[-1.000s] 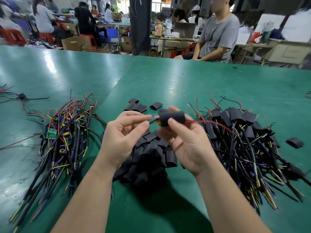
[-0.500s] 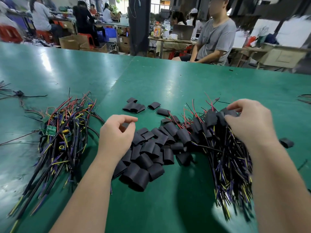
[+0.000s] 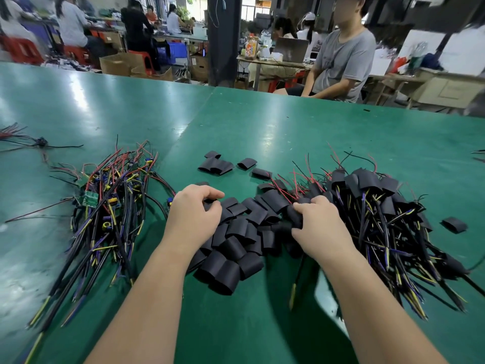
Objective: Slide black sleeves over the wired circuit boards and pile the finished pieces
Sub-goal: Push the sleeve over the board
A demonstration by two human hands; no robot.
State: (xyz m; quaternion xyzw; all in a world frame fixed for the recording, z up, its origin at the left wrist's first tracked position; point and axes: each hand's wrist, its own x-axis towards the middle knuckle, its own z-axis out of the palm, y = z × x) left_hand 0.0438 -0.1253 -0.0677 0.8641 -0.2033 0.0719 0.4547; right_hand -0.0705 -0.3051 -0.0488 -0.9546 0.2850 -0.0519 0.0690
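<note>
Back from the far right pile, where it hung half a second ago, the right hand (image 3: pixel 319 224) now sits low at the seam between the two black heaps. Its thumb and curled fingers close on a black sleeve (image 3: pixel 294 218) there. One second ago both hands were raised and held a sleeved piece between them; that piece is no longer in them. The left hand (image 3: pixel 194 214) has dropped from just above the heap onto its left edge, with the fingertips curled down among the sleeves. Whether it has one pinched I cannot tell. The hands are apart, with the loose sleeve pile (image 3: pixel 236 248) between and below them on the green tabletop (image 3: pixel 262 127).

Just right of the right hand lies the finished pile (image 3: pixel 380 219), sleeved boards with black, yellow and purple leads fanning toward the camera and red ones away. On the left, well apart from it, lies the bare bundle (image 3: pixel 105 219) of wired boards, a green circuit board (image 3: pixel 90 198) showing in it. One stray sleeve (image 3: pixel 454 224) sits right of the finished pile, and a few more sleeves (image 3: pixel 217 165) lie farther out. A small wire tangle (image 3: pixel 26 140) rests at the far left. Beyond the tabletop's far edge sits a person in a grey shirt (image 3: pixel 341 56).
</note>
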